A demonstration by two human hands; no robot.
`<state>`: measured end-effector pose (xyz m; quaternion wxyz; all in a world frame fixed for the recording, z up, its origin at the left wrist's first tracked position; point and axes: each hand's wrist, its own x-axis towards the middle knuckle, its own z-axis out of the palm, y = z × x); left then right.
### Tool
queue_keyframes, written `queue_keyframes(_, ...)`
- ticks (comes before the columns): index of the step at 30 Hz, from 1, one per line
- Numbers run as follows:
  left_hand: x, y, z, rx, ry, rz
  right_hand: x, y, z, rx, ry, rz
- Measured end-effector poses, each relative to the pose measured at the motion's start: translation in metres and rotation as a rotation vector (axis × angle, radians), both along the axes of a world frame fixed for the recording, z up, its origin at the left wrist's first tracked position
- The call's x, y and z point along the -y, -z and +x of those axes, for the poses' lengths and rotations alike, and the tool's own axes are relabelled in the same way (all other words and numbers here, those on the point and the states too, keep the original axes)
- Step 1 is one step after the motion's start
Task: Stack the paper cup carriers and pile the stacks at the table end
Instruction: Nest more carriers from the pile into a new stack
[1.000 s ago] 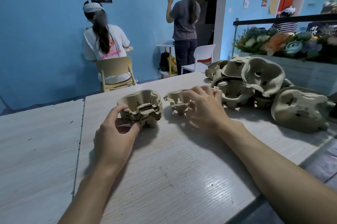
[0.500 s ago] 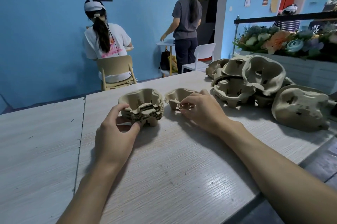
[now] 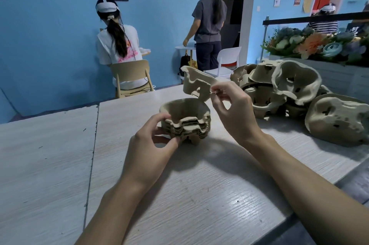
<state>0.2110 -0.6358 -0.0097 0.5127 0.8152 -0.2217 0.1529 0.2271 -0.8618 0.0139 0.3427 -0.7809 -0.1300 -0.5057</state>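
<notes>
Nested stack of brown moulded-pulp cup carriers [image 3: 186, 121]: on pale wood-grain bench [image 3: 179, 195], near edge pinched by left hand [image 3: 151, 145] fingers. Single tilted brown pulp carrier [image 3: 196, 83]: aloft just above stack, pinched by right hand [image 3: 233, 113] fingers. Loose carrier heap [image 3: 289, 89]: bench, right.

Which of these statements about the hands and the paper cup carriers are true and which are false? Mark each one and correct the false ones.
1. The right hand pinches a single carrier, tilted, over the stack. True.
2. The left hand lies flat on the table, away from the stack. False: its fingers and thumb grip the stack's near left side.
3. A loose heap of carriers lies to the right of the stack. True.
4. The stack stands on the floor. False: it stands on the table.
</notes>
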Motion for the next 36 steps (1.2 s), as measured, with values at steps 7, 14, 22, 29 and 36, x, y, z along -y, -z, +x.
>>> queue_keyframes(7, 0.006, -0.001, -0.005, -0.041, 0.041, 0.0, -0.012, -0.005, -0.011, 0.051, -0.144, -0.096)
queue_keyframes(14, 0.006, 0.001, -0.005, -0.096, 0.034, -0.036, -0.015, -0.005, -0.018, 0.029, -0.157, -0.169)
queue_keyframes(22, 0.005, 0.001, -0.004, -0.044, 0.092, -0.044, -0.011, 0.001, -0.012, -0.031, -0.106, -0.189)
queue_keyframes(29, 0.012, -0.005, -0.014, -0.049, 0.171, -0.102, 0.007, -0.004, -0.038, -0.139, -0.021, -0.111)
queue_keyframes(36, 0.025, -0.007, -0.034, 0.038, 0.225, -0.004, 0.076, -0.014, -0.079, -0.212, 0.48, -0.247)
